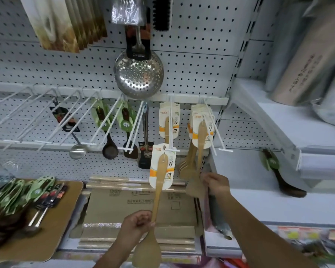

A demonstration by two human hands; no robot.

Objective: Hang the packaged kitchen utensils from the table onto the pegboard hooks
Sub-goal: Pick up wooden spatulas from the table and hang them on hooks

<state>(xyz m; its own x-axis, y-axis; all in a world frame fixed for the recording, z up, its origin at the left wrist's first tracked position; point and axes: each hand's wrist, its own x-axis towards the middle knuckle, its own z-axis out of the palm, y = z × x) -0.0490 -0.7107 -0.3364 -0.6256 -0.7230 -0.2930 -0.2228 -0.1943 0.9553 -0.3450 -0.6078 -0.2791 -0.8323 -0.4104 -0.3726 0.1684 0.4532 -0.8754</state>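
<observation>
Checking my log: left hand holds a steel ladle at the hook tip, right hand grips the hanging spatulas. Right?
No: the head view shows the left hand holding a wooden spatula, not a steel ladle. The right hand does grip hanging spatulas.

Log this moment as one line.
phase: hanging | left hand: grips wooden spatula, card at hook tip | right hand: holds hung spatulas | table: packaged utensils remain

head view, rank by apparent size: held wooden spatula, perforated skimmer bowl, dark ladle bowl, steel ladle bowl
1-2. Wooden spatula, in the left hand, longer but nearest the camera; perforated skimmer bowl, wider. Unsure between them.
3-4. Dark ladle bowl and steel ladle bowl look alike; no ranking.
</observation>
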